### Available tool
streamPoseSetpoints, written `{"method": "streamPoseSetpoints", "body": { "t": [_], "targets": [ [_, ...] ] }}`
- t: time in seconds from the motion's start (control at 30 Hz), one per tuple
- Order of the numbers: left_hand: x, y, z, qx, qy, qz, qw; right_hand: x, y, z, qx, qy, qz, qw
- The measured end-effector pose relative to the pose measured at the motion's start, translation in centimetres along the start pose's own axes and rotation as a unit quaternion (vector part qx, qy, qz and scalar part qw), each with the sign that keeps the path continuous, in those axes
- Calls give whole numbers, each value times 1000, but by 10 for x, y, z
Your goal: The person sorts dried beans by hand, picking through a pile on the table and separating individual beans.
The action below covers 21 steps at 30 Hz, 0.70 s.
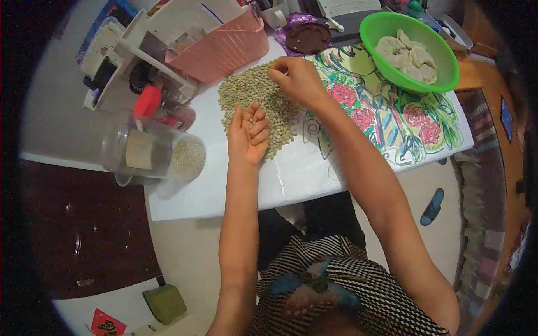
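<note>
A heap of pale green dried peas [246,87] is spread over the white tabletop. Against its near side rests my left hand [249,134], palm up, its fingers curled inward over a few peas in the hollow. My right hand [300,81] reaches over the heap's right side, thumb and fingertips pinched together; whatever is between them is too small to make out. Left of the heap, a clear plastic jar [154,154] lies on its side, its mouth end toward the peas, with some peas visible inside.
A pink basket [224,53] stands behind the heap, beside a white organizer [140,33]. Far right, a green bowl [412,84] holds several dumplings on a flower drawing [386,120]. A purple wrapper with a dark round piece [308,38] lies at the back. A red-lidded container [148,101] is at left.
</note>
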State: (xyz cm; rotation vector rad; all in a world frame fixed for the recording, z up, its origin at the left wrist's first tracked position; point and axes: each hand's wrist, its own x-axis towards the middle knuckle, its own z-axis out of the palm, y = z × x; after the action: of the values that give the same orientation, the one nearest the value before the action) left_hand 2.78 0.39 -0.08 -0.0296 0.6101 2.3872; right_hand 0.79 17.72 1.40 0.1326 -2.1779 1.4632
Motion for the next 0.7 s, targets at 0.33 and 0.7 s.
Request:
{"method": "streamPoseSetpoints", "body": {
  "t": [0.33,0.7],
  "targets": [
    [-37,13,12,-9,52,66,996,-11,11,12,-87,-55,16,995],
    [-66,61,28,54,74,37,995,2,23,25,-88,-86,-17,992]
  ]
}}
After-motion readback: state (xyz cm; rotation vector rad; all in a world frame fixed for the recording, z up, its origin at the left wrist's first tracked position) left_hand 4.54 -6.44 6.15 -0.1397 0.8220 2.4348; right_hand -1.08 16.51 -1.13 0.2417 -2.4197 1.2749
